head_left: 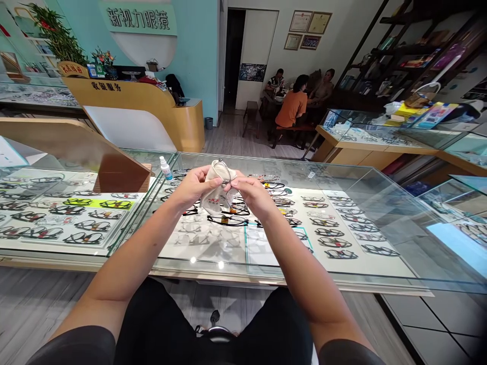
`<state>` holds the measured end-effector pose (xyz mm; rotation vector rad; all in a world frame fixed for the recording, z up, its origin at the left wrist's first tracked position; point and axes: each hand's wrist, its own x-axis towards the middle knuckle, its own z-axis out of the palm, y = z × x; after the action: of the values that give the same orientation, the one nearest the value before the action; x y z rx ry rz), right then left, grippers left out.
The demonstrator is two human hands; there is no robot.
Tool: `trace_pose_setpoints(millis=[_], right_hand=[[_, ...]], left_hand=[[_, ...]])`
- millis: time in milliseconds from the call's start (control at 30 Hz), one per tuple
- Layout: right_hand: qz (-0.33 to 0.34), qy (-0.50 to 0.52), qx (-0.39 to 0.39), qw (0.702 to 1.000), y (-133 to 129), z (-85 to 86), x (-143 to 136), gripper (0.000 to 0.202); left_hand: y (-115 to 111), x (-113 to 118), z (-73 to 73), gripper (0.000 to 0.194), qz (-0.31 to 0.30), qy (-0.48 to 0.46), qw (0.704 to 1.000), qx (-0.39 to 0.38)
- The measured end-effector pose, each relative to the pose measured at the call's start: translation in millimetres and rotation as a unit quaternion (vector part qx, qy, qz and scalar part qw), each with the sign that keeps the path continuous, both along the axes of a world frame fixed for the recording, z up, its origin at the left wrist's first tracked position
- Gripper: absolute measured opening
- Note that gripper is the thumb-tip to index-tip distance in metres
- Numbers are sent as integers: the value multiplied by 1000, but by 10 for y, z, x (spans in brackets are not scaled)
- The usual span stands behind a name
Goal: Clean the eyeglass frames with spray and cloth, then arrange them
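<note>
A small cream drawstring pouch [213,202] with red and dark print hangs between my hands above the glass display case [228,256]. My left hand [196,186] is closed on the pouch's left upper side, thumb in front. My right hand [251,191] pinches at the right of the pouch's neck, where a thin dark cord [229,178] loops over the top. Whether anything is inside the pouch cannot be seen. Rows of glasses [227,220] lie under the glass below the hands.
A white spray bottle [166,169] stands on the glass to the left. Further left is a wooden-backed stand [124,170]. A second glass case [380,134] is at the right. Several people sit at a table in the back, one in an orange shirt [292,108].
</note>
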<state>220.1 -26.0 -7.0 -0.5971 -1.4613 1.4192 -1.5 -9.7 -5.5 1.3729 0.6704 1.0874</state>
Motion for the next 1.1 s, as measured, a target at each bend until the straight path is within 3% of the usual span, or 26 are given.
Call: trace_pose_setpoints(millis=[133, 333, 567, 900, 1100], right_hand=[[6, -1, -3, 1000, 14, -18, 1, 21], [3, -9, 5, 1000, 35, -54, -3, 21], [13, -22, 15, 1000, 27, -44, -8, 23], [21, -41, 14, 999, 13, -45, -16, 45], [15, -32, 18, 999, -9, -59, -47, 45]], left_hand=[[-43, 25, 39, 66, -1, -1, 1000, -9], [-80, 71, 77, 55, -15, -7, 1000, 5], [-113, 125, 85, 64, 1, -25, 1000, -9], [-106, 194, 67, 61, 8, -48, 999, -11], [-147, 266, 65, 65, 39, -60, 997, -16]])
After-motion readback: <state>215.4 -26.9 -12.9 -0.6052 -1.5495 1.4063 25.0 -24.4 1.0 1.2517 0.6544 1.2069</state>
